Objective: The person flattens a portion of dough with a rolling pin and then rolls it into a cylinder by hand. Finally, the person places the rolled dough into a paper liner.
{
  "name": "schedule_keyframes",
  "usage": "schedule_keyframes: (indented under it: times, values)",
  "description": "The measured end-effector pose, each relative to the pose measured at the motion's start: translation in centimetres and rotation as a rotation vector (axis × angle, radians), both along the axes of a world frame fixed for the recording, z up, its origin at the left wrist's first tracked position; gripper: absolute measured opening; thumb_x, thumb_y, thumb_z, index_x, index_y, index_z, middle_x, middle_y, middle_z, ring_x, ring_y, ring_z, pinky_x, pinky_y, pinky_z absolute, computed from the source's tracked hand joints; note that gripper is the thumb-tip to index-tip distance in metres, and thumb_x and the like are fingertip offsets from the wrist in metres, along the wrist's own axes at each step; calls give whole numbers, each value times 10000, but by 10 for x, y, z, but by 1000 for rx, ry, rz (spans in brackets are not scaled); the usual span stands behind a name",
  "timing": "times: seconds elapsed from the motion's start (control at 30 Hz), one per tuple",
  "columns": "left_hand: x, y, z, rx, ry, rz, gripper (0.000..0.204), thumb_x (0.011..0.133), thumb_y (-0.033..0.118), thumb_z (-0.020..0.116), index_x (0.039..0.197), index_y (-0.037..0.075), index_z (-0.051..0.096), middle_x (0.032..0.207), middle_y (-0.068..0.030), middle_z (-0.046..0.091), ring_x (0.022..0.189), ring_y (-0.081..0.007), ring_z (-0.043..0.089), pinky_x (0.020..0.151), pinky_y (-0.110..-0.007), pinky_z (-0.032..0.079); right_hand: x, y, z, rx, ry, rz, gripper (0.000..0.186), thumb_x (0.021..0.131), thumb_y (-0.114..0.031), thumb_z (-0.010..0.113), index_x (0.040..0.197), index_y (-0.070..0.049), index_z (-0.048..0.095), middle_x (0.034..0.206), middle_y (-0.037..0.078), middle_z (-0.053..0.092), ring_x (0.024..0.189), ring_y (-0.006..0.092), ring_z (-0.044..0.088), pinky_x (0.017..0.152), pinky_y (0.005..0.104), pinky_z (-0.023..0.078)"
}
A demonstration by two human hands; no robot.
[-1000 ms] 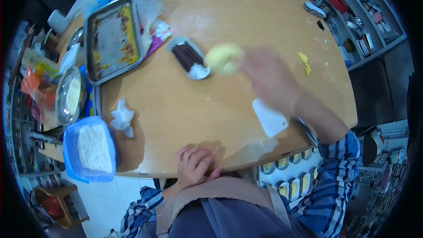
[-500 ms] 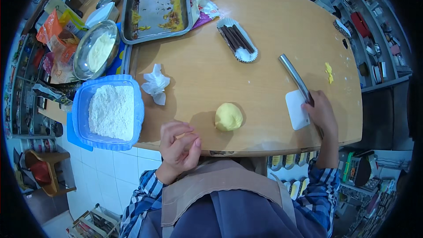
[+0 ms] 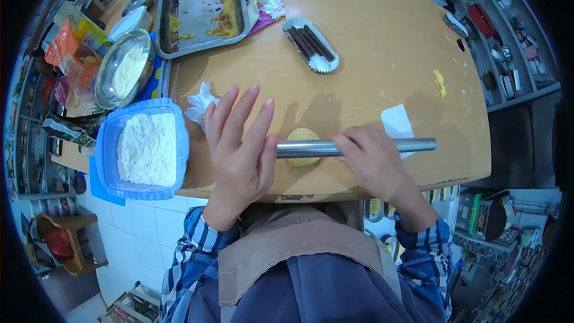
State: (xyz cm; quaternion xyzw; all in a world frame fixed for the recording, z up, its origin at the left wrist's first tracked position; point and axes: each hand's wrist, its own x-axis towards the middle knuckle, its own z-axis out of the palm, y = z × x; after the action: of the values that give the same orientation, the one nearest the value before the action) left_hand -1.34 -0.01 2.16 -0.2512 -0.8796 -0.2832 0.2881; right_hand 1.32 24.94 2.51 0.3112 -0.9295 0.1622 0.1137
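My right hand (image 3: 372,158) is closed round a shiny metal rolling pin (image 3: 412,144), which lies level across a ball of pale yellow dough (image 3: 304,136). From here I cannot tell whether the pin touches the dough. At the pin's left end, my left hand (image 3: 242,146) is raised with fingers stretched out and spread; it hides that end. A white plastic dough scraper (image 3: 397,122) lies on the table, partly covered by the pin.
A blue tub of white flour (image 3: 146,154) stands left, with a crumpled tissue (image 3: 200,100) beside it. Behind are a metal bowl (image 3: 103,87), a smeared baking tray (image 3: 169,39) and a paper case of dark sticks (image 3: 310,45). Yellow scraps (image 3: 440,84) lie right.
My right hand has brought the rolling pin leftward from beside the scraper to over the dough ball, turning it crosswise. The curled left hand has opened and risen toward the pin's end.
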Motion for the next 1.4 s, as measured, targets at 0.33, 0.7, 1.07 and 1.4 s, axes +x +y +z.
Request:
schedule_keyframes:
  times: [0.33, 0.7, 1.07, 1.4]
  values:
    - [-40, 14, -47, -341, -304, 157, 459, 967, 323, 497, 1301, 17, 568, 1494, -187, 386, 1443, -339, 262, 1126, -619, 189, -27, -22, -41, -220, -48, 64, 233, 840, -130, 627, 1049, -27, 619, 938, 122, 589, 846, 290, 595, 714, 388, 495]
    - [-28, 15, -52, -489, -371, 184, 567, 939, 415, 511, 1364, 40, 516, 1492, -212, 383, 1409, -389, 308, 1122, -570, 234, -7, 10, -63, 144, -69, -625, 468, 911, -295, 556, 1313, -54, 548, 1399, 184, 456, 1326, 381, 390, 1039, 639, 262]
    - [46, 1, -63, -372, -330, 79, 580, 812, 304, 693, 1330, 85, 548, 1239, -116, 575, 1229, -329, 488, 1061, -564, 244, 75, 3, -76, 82, -36, -671, 494, 853, -263, 619, 1298, -56, 560, 1360, 137, 514, 1320, 354, 397, 1096, 623, 176]
    - [38, -17, -29, -229, -250, -82, 476, 619, 100, 803, 1072, 76, 661, 1027, -56, 605, 958, -258, 557, 921, -492, 363, 68, 22, -45, -101, 48, -419, 330, 733, -128, 721, 1052, -78, 651, 1050, 75, 583, 953, 267, 562, 1040, 559, 284]
